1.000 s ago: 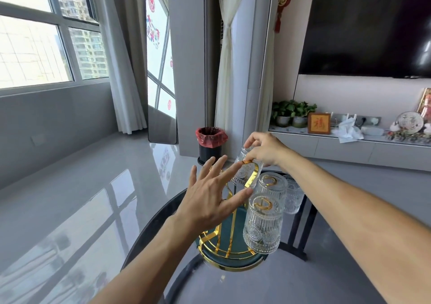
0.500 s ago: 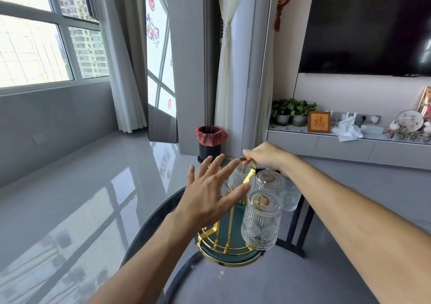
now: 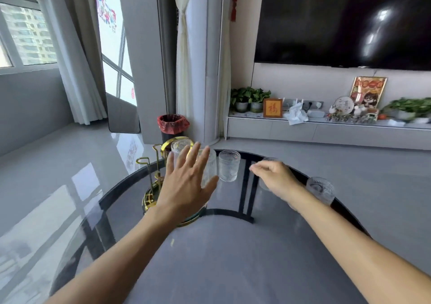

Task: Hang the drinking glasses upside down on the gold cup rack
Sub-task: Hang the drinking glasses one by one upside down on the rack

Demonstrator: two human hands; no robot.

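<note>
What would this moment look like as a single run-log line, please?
left hand: open, over rack | right hand: empty, near table edge | glass: upright on table

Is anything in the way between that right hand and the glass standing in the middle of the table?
Nothing visible. The right hand hovers just right of the upright glass, with only bare glass table between them. The left hand is spread in front of the gold cup rack.
</note>
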